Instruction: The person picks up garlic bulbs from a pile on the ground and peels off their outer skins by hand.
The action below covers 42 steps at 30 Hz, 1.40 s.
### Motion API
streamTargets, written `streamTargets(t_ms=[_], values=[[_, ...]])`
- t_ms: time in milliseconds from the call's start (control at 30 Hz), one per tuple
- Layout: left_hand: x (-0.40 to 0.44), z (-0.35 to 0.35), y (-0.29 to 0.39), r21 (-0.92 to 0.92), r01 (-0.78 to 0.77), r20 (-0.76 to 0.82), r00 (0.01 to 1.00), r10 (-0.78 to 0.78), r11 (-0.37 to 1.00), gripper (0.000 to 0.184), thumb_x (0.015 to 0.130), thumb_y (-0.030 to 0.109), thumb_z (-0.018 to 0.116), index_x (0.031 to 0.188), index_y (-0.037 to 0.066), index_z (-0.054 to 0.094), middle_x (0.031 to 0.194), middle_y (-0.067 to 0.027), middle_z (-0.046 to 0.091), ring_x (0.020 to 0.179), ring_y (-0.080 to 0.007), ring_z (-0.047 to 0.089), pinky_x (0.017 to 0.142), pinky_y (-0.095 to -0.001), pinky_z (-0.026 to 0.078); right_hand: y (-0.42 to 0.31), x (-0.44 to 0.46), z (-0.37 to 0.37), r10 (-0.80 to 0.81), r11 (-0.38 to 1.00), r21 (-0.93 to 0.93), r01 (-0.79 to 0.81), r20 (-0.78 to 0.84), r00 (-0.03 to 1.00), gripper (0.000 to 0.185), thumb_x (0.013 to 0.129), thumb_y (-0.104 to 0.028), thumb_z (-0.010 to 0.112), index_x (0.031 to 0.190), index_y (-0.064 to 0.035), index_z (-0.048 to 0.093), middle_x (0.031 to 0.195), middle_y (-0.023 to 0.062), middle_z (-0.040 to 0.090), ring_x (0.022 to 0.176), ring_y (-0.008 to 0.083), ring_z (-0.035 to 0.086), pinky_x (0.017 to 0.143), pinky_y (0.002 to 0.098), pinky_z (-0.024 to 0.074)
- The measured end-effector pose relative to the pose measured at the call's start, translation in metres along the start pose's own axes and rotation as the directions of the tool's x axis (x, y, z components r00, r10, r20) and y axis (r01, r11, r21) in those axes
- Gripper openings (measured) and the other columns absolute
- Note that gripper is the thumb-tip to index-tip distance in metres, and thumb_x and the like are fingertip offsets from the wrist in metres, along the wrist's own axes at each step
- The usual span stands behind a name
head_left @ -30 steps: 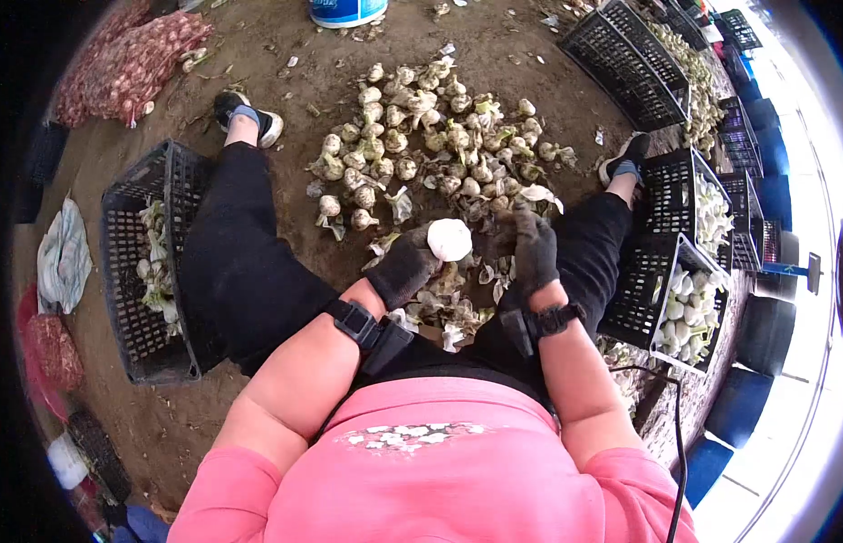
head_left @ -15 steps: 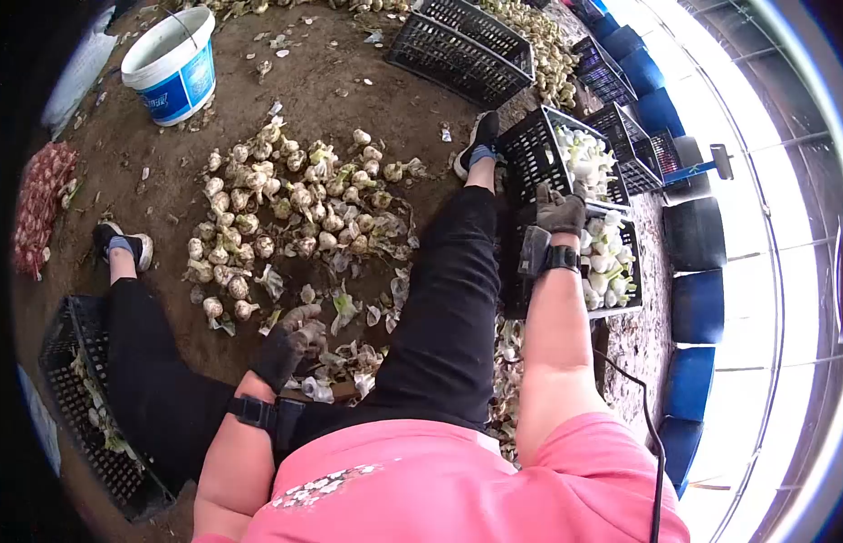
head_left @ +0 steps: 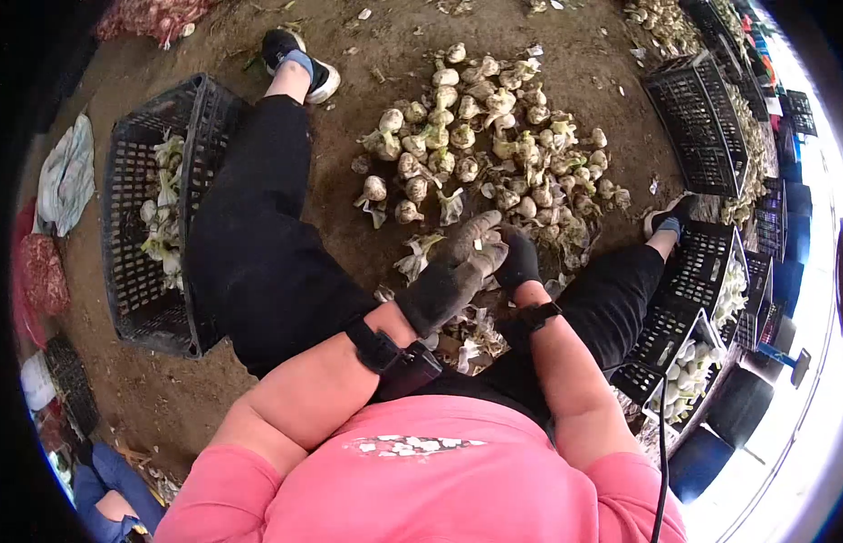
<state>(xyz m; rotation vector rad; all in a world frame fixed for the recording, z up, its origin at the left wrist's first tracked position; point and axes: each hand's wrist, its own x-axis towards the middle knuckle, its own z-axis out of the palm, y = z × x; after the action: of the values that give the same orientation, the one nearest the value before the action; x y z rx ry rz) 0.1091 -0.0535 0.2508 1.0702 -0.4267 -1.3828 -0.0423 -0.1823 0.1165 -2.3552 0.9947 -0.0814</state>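
My left hand, in a dark, soiled glove, is in front of my body with its fingers curled together. A small pale bit shows at its fingertips, too small to name. My right hand, also gloved, touches or nearly touches the left fingers; its fingertips are mostly hidden. Just beyond both hands, a heap of garlic bulbs with roots and dry skins lies on the soil between my legs. Loose peeled skins lie below my hands.
A black crate with some garlic stands at my left. Right of my right leg, crates hold cleaned white bulbs. Another black crate stands at the upper right. Net sacks lie far left; part of another person shows lower left.
A second ago my left hand held a white bulb; half a second ago my right hand was over the right-hand crates. Now both hands are together, and the view has swung back left.
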Motion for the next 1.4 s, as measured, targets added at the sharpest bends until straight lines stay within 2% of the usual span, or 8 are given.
streamTargets(t_ms=[233,300,433,533,567,600,800,1400], values=[[0.005,-0.001,0.007,-0.195,-0.053,-0.173,0.985,0.018,0.979,0.025,0.091,0.008,0.048,0.113,-0.001,0.055,0.093,-0.004,0.059,0.084,-0.0112,0.055,0.079,-0.0246,0.045,-0.099,0.046,0.044,0.028,0.275,0.932,-0.236,0.237,0.971,0.031,0.08,-0.016,0.055,0.11,-0.0101,0.056,0.098,0.0163,0.058,0.099,0.0331,0.056,0.081,0.0403,0.0467],[0.005,-0.003,0.004,-0.169,-0.003,-0.169,0.985,-0.026,0.986,0.022,0.09,0.006,0.049,0.111,0.001,0.056,0.092,-0.0035,0.059,0.082,-0.0103,0.054,0.076,-0.0242,0.046,-0.135,0.059,0.05,-0.051,0.988,-0.13,0.087,0.256,0.965,0.052,0.07,-0.017,0.066,0.12,-0.0187,0.054,0.109,0.0216,0.052,0.098,0.0402,0.055,0.08,0.0443,0.0494],[0.012,-0.012,-0.026,-0.1,-0.112,-0.334,0.94,0.073,0.989,0.02,0.088,0.005,0.051,0.107,0.001,0.055,0.088,-0.0023,0.059,0.073,-0.0095,0.053,0.066,-0.0251,0.047,-0.097,0.074,0.074,-0.121,0.992,-0.018,0.127,0.207,0.971,0.055,0.066,-0.015,0.069,0.119,-0.0214,0.053,0.095,0.022,0.055,0.086,0.0397,0.058,0.073,0.044,0.051],[0.018,-0.019,-0.033,0.179,-0.04,-0.392,0.913,0.108,0.983,0.03,0.083,0.004,0.054,0.113,0.001,0.052,0.088,-0.0033,0.06,0.074,-0.009,0.054,0.065,-0.0244,0.046,-0.074,0.06,0.042,0.173,-0.269,0.84,-0.471,0.523,0.835,0.038,0.079,-0.01,0.065,0.115,-0.0067,0.055,0.097,0.0144,0.06,0.086,0.0276,0.062,0.072,0.038,0.0518],[0.017,-0.02,-0.029,0.212,-0.006,-0.394,0.915,0.091,0.977,0.036,0.081,0.004,0.054,0.116,0.001,0.05,0.09,-0.0056,0.06,0.075,-0.0121,0.055,0.067,-0.0268,0.047,-0.083,0.063,0.022,0.153,0.594,0.763,-0.257,0.206,0.966,0.03,0.082,-0.003,0.061,0.112,-0.0005,0.055,0.101,0.0106,0.06,0.087,0.0232,0.062,0.072,0.0351,0.0525],[0.015,-0.018,-0.024,0.248,0.031,-0.394,0.917,0.071,0.968,0.042,0.079,0.004,0.055,0.12,0.001,0.048,0.092,-0.0079,0.06,0.076,-0.0152,0.056,0.069,-0.0291,0.047,-0.084,0.046,-0.013,0.398,0.176,0.829,-0.531,0.434,0.809,0.032,0.08,0.003,0.062,0.111,0.0002,0.055,0.1,0.0102,0.062,0.085,0.02,0.062,0.073,0.032,0.0527],[0.018,0.0,-0.035,0.422,-0.258,-0.127,0.933,0.338,0.869,0.039,0.083,0.009,0.058,0.121,0.002,0.049,0.111,-0.0149,0.056,0.105,-0.0243,0.052,0.094,-0.0336,0.039,-0.083,-0.031,-0.05,0.094,0.832,0.545,0.103,-0.322,0.942,0.036,0.093,-0.031,0.052,0.089,0.0015,0.066,0.079,0.0016,0.065,0.071,0.0112,0.057,0.067,0.0254,0.0457],[0.012,0.008,-0.004,0.091,-0.072,0.114,0.992,0.062,0.993,0.024,0.087,0.013,0.052,0.108,0.003,0.055,0.1,-0.0053,0.062,0.095,-0.0122,0.056,0.086,-0.0277,0.042,-0.103,-0.064,-0.104,0.114,0.792,0.609,0.036,-0.206,0.972,0.043,0.076,-0.007,0.069,0.115,-0.0034,0.054,0.105,0.0115,0.062,0.097,0.0192,0.06,0.083,0.0297,0.0472]])
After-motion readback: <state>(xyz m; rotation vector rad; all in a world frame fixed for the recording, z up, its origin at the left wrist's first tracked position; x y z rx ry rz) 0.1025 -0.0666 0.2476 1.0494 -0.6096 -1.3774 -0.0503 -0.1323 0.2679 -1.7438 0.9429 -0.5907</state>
